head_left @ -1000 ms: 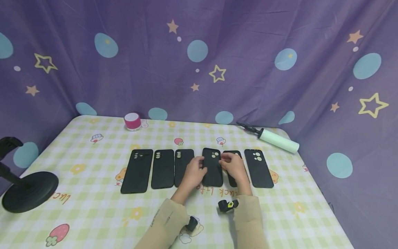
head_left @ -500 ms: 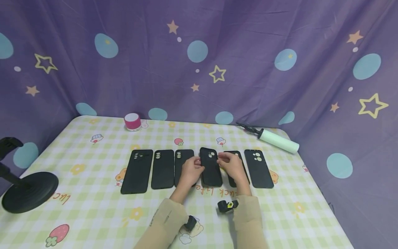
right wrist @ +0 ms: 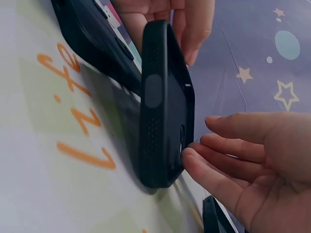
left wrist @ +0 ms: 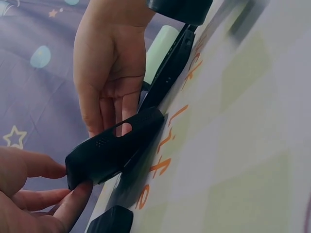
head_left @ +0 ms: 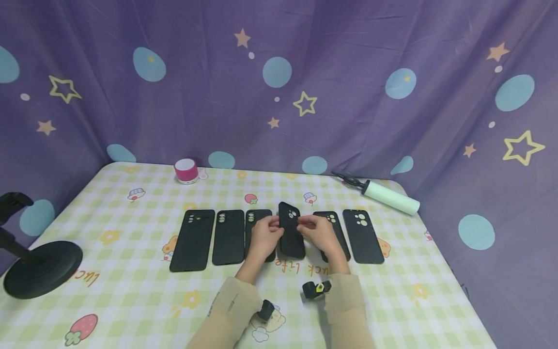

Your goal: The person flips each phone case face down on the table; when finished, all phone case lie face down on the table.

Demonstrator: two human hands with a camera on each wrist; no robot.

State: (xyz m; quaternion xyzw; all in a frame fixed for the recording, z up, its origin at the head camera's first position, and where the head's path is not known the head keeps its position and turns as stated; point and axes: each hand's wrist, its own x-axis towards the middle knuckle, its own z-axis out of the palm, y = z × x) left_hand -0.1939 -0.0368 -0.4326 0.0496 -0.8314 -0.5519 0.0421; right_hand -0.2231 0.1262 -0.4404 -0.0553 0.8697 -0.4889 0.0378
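Observation:
A black phone case [head_left: 291, 232] with camera cutouts is tilted up off the checked tablecloth, its left side higher. My left hand [head_left: 264, 236] pinches the case's left edge between thumb and fingers; the left wrist view shows this grip on the case [left wrist: 114, 145] closely. Fingertips of my right hand [head_left: 320, 233] touch its opposite edge. In the right wrist view that hand [right wrist: 252, 160] has its thumb apart from the case. Under my left hand lies another black phone case [head_left: 254, 220], partly covered. A further phone case [head_left: 337, 230] lies partly behind my right hand.
Two phone cases [head_left: 228, 237] [head_left: 193, 240] lie flat at the left, another phone case [head_left: 363, 236] at the far right. Further back are a pink and white cylinder [head_left: 186, 170] and a pale green hand pump [head_left: 390, 197]. A black round stand [head_left: 41, 271] occupies the left side.
The middle phone case has gone from nearly flat to tilted, its left side raised, and has shifted slightly left. Both hands moved a little left with it.

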